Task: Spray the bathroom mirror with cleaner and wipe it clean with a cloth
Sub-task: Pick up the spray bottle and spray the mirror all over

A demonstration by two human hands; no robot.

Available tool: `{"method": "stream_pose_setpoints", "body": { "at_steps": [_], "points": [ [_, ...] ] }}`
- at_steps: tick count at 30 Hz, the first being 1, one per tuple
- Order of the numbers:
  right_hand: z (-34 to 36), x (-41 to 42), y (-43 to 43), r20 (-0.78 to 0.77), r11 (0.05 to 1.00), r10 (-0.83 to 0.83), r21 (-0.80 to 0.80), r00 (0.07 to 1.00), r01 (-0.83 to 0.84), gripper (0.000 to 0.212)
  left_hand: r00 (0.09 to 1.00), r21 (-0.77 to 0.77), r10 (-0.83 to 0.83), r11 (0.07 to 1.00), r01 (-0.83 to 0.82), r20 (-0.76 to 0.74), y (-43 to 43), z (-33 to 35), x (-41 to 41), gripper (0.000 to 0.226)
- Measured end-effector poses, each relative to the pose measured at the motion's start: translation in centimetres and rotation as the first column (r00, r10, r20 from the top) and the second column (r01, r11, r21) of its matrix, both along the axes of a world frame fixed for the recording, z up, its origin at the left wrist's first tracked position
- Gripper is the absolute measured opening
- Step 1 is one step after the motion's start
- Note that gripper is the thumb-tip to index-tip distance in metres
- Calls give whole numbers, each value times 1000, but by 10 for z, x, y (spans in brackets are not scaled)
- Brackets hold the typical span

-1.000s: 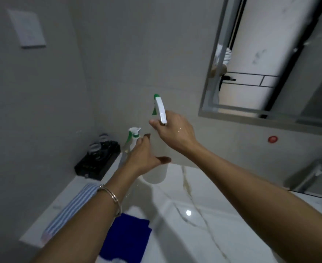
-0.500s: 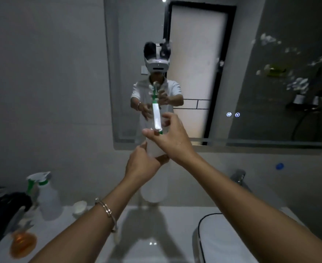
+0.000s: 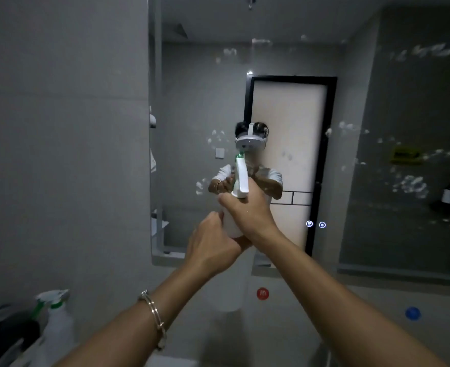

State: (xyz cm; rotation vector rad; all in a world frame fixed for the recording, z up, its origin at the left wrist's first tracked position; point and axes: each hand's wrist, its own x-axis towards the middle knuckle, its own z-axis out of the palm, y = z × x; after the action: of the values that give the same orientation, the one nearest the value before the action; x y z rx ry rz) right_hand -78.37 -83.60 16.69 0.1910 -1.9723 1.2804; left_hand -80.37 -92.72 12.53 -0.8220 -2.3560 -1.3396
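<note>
Mirror (image 3: 377, 88) on the far wall carries scattered foam spots, mostly right, so spraying looks partly done; wiping remains, no cloth visible. Right hand (image 3: 247, 215) grips the sprayer (image 3: 241, 178), aimed at it; left hand (image 3: 213, 247) wraps the bottle's body.

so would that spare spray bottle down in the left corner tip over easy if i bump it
Probably: the spare spray bottle is tall and narrow with a bulky trigger head, so likely top-heavy. It looks like light plastic; fill level can't be seen. It stands close beside a dark object.
</note>
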Motion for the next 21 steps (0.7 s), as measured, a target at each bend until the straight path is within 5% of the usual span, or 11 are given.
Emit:
{"method": "stream_pose_setpoints", "body": {
  "at_steps": [13, 21],
  "points": [
    [103, -28, -59, -143, 989, 44, 148, 989, -23, 17, 954, 99, 150, 987, -128, -261, -50, 89, -24, 50],
    [141, -36, -73, -209, 981, -23, 183, 978, 62, 28, 887, 18, 239, 967, -252, -395, -70, 131, -30, 53]
  ]
}}
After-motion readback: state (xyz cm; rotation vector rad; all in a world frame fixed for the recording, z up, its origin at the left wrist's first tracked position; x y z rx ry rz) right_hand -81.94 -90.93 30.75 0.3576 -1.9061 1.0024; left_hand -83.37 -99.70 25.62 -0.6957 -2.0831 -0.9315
